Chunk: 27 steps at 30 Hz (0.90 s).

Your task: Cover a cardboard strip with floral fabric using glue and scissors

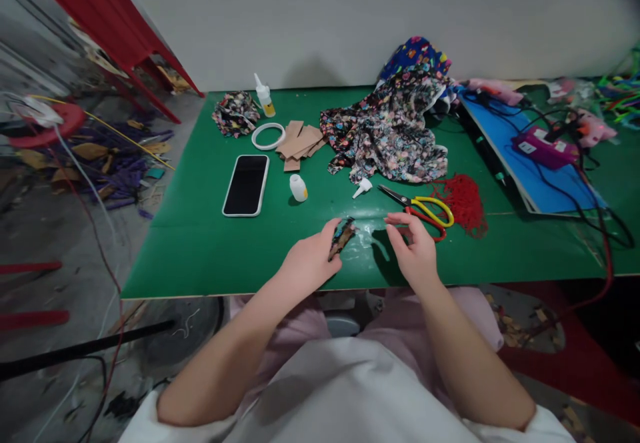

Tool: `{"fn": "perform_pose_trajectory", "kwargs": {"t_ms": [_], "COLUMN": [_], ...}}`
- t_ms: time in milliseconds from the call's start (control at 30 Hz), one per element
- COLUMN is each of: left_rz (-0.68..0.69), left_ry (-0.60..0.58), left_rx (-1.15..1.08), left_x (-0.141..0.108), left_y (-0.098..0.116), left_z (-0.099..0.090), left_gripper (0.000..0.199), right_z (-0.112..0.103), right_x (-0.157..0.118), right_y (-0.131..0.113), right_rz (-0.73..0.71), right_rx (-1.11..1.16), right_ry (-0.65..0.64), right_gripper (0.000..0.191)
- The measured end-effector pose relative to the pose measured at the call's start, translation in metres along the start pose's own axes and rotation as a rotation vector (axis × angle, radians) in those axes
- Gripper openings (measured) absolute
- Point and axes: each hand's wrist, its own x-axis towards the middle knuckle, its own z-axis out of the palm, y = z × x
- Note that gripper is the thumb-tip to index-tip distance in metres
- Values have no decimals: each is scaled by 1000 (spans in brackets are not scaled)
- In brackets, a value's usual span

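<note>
My left hand [313,256] grips a small piece of brown cardboard with floral cloth on it [343,239], held low over the green table near its front edge. To its right, my right hand [414,246] hovers with bent fingers apart and nothing visible in them. Scissors with one yellow and one red handle [420,206] lie just beyond the right hand. A white nozzle cap [363,188] rests on the table past the gap between my hands. Farther left stands an uncapped small glue bottle [299,188].
A phone [246,186] lies at left, near a white ring [269,136], cardboard pieces [300,143] and a capped glue bottle [265,98]. Floral fabric [395,129] is heaped at the back. Red threads [463,204], a blue board [520,156] and a purple power strip [544,149] with cables occupy the right.
</note>
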Motion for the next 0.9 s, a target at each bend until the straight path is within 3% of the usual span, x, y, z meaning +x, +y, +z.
{"fn": "perform_pose_trajectory", "kwargs": {"t_ms": [67,133,233,333,433,533,633,900], "left_rz": [-44,-122,-201,-205,-239,-296,-360,-452], "left_ry": [-101,-194,-174,-152,-235,-311,-331,-400], "left_rx": [-446,-852,-1172,-1345,-1489,-1549,-1584,-1634], "left_x": [-4,-9,-15,-18,-18,-17,-17,-21], "left_y": [0,2,9,15,19,21,23,27], "left_z": [-3,-2,5,15,21,25,26,24], "left_gripper": [59,55,48,38,26,40,41,41], "right_z": [2,6,13,19,19,15,12,2], "right_x": [-1,-4,-11,-17,-19,-20,-20,-16], "right_y": [-4,-8,-13,-17,-21,-25,-25,-25], "right_rz": [94,163,171,139,167,218,214,-175], "right_rx": [194,353,452,459,502,577,537,239], "right_ry": [-40,-165,-392,-491,-579,-620,-588,-516], "right_gripper": [27,33,43,50,53,55,58,56]}}
